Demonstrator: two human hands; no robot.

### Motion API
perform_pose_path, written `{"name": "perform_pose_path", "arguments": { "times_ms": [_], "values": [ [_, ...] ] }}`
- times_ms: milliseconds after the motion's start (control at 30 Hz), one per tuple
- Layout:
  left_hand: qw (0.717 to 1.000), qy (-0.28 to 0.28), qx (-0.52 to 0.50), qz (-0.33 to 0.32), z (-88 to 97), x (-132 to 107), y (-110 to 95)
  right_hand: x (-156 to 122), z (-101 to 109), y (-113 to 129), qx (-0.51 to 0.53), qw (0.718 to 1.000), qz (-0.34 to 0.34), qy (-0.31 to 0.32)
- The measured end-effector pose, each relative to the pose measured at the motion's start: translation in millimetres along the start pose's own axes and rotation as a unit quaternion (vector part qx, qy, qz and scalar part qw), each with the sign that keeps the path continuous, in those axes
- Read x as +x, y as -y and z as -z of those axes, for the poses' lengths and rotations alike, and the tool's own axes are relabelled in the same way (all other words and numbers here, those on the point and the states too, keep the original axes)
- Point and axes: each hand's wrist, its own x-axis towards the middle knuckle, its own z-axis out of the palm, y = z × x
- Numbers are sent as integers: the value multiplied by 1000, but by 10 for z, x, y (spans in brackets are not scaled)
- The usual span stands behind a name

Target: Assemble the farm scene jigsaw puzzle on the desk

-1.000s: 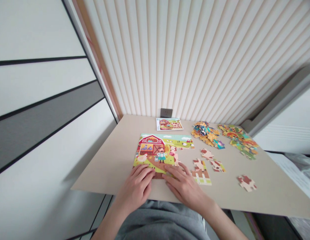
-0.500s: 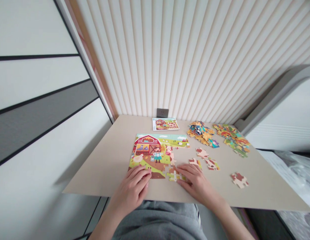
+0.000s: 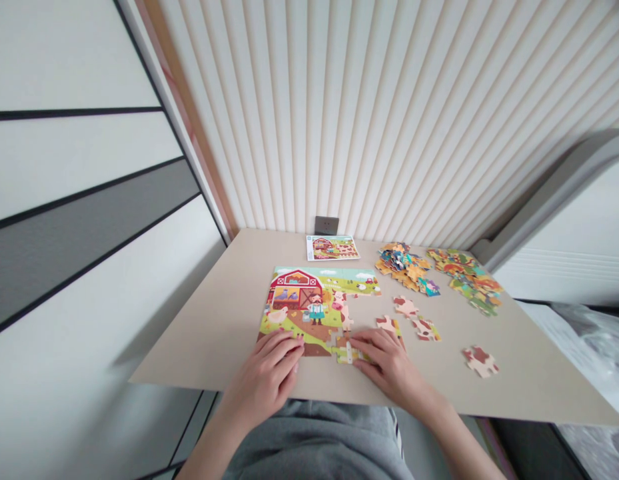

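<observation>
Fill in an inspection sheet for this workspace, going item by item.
Surface: beige tabletop against a ribbed cream wall panel.
Job's things: farm jigsaw puzzle, partly assembled; cow-patterned pieces loose to its right; left heap of pieces and right heap of pieces further right; picture card beyond the puzzle.
Clutter: crumpled plastic sheeting beyond the table's right edge.
Hands: left hand flat on the puzzle's lower edge; right hand on fence pieces at that edge.
Cables: nothing seen.
Surroundings: wall socket above the far table edge; white and grey panels to the left.
</observation>
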Motion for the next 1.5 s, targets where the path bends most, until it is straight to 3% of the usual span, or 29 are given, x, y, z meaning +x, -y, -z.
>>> {"name": "perform_pose_path", "arguments": {
  "times_ms": [500,1500],
  "values": [
    [1000,10,-2,4,-19,-17,15,-33,4,-6,2,1000,2,28],
    [1000,10,2,4,-22,-18,18,237,94,151,-62,996,32,55]
  ]
}}
